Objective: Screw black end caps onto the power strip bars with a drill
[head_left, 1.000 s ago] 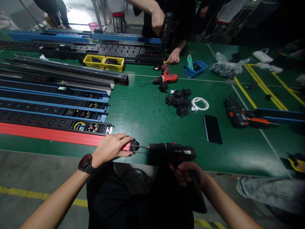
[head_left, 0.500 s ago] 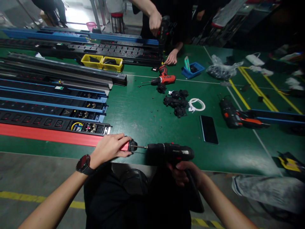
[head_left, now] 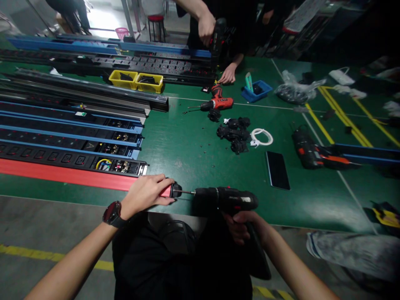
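Observation:
Near the table's front edge, my left hand [head_left: 146,192] is wrapped over the end of a long red bar [head_left: 93,178]. A black end piece [head_left: 176,190] sits at the bar's tip, just past my fingertips. My right hand [head_left: 242,225] grips the handle of a black power drill [head_left: 231,199]. The drill lies level, and its long thin bit [head_left: 188,192] points left and reaches the black end piece. Whether the bit sits in a screw is too small to tell.
Blue-edged strips [head_left: 68,146] lie behind the red bar. Further right are black parts [head_left: 234,133], a phone [head_left: 278,170], a red drill [head_left: 218,104] and another drill [head_left: 308,150]. Across the green table [head_left: 175,154], a person's hand [head_left: 206,28] holds a drill.
The whole view has shifted slightly, so things appear a little further right. My hands, the bar and the drill keep the same positions relative to each other.

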### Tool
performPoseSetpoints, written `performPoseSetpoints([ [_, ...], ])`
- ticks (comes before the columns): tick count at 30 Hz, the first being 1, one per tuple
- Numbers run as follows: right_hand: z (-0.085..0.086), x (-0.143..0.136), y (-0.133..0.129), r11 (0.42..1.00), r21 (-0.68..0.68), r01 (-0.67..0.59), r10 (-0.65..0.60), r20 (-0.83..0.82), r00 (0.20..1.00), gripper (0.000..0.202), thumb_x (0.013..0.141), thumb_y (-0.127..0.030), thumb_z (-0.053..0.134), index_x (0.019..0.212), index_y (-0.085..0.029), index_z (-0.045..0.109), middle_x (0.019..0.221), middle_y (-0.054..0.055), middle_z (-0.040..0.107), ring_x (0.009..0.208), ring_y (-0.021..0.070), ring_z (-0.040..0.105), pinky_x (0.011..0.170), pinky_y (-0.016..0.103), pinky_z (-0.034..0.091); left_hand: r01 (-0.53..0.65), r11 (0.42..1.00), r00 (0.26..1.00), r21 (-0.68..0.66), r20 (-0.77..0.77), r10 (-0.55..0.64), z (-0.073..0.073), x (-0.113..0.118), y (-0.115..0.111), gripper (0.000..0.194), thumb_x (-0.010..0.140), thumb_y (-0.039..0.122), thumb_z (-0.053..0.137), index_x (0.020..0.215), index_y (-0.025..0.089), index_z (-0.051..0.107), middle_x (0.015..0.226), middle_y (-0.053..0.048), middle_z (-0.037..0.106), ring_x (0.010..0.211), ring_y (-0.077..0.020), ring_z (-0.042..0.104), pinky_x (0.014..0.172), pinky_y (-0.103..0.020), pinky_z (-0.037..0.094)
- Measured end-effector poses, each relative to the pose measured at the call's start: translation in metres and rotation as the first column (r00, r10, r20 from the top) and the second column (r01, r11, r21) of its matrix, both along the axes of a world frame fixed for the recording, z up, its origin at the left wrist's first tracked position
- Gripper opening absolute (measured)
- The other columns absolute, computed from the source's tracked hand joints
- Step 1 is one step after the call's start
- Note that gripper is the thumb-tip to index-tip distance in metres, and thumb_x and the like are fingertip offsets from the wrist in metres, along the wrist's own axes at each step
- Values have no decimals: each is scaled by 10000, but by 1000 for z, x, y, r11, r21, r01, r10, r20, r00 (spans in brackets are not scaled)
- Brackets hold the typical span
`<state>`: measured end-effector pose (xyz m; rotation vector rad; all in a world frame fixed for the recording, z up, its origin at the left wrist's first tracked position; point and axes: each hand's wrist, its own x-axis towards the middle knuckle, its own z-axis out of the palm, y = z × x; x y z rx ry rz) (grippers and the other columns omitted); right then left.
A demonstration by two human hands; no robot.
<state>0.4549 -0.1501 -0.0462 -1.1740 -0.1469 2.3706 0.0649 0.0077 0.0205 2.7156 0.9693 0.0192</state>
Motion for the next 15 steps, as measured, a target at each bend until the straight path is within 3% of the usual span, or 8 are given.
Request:
performPoseSetpoints([
  [6,-2,2,0,999,25,-34,33,55,998,293,686,-362,814,852,-160,681,525,-48,488,426,93,395,502,276,417,-4,1000,1000,6,-11,4,0,0,1,522,978,699,523,1229,252,620,957,-26,653,789,-196,622,600,-299,302],
  [15,-12,-5,-5,991,129,-37,34,28,999,358,779,-407,791,1018,-152,715,585,-25,542,465,106,441,527,281,449,-7,1000,1000,-6,-11,7,-1,-2,2,544,967,715,527,1203,233,619,956,-31,669,813,-205,647,589,-304,289],
])
